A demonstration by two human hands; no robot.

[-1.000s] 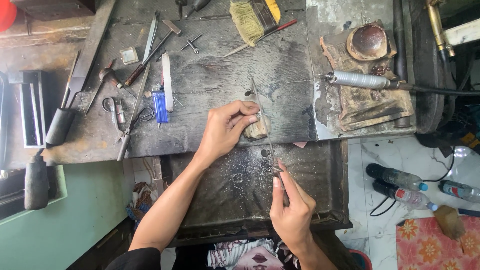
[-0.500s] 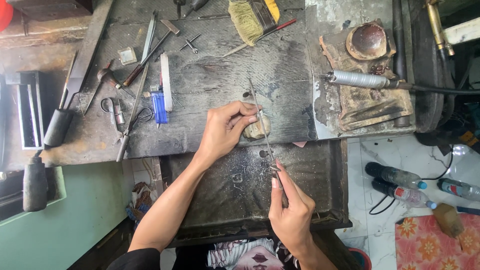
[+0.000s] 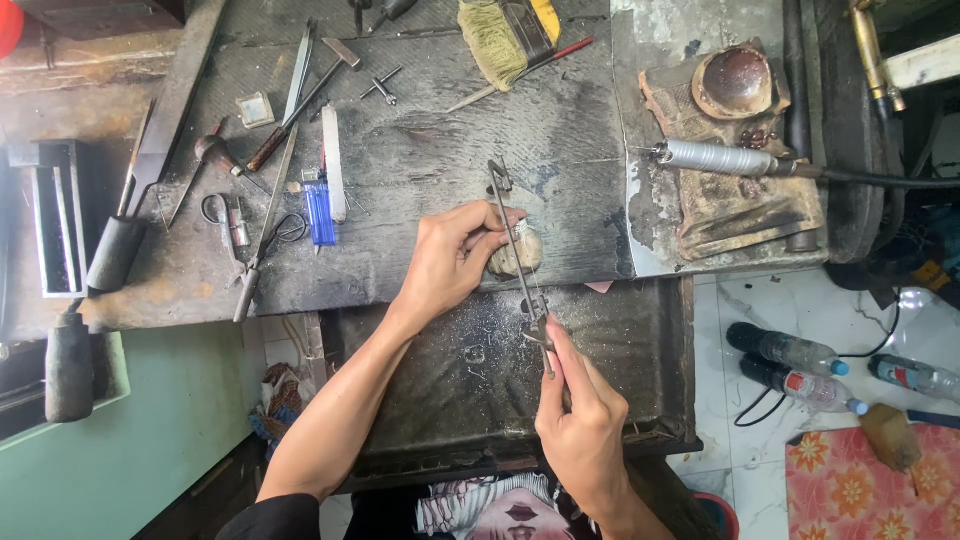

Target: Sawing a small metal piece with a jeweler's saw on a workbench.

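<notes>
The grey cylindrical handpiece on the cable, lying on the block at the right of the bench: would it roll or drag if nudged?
The handpiece is round and smooth, so it would probably roll. Its thick black cable looks stiff enough to tug it back or steer it. The metal-looking body suggests it is fairly heavy for its size.

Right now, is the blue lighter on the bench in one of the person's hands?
No, the blue lighter lies on the bench apart from both hands; the left hand presses a small piece and the right hand holds a jeweller's saw.
</notes>
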